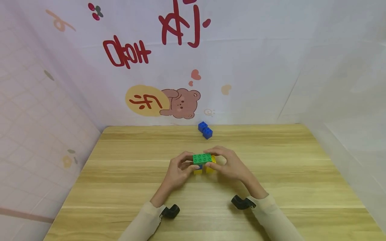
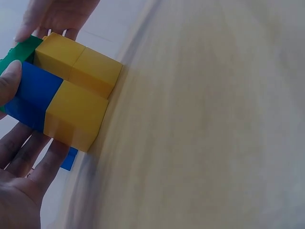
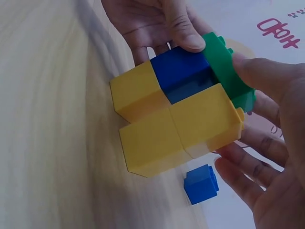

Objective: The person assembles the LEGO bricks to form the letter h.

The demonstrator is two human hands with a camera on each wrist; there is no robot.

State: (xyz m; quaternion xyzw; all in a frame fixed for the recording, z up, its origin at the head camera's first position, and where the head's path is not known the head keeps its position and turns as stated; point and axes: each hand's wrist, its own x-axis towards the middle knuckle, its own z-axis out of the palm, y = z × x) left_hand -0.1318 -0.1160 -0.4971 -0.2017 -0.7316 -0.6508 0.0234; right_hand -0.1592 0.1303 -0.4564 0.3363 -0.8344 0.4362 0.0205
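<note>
With left hand [image 1: 178, 173] half-curled, pinching a blue block [image 3: 180, 69] above a yellow block [image 3: 136, 89]; with right hand [image 1: 230, 164] likewise, gripping the green block [image 1: 201, 158] on top, perhaps joined to two stacked yellow blocks [image 3: 178, 132] alongside. Set on the table [image 1: 126, 167], with two other blue blocks [image 1: 205, 130] beyond.

Red characters [image 1: 178, 23] on the wall [image 1: 256, 67] — 乐 [image 1: 146, 101] on yellow circle [image 1: 135, 91].

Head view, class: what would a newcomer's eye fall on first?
Probably the green, eight-studded plastic brick, between the left hand and right hand above the wooden table. Then the pink cartoon bear printed on the white backdrop, and, to its lower right, two blue plastic cubes near the table's far edge.
</note>
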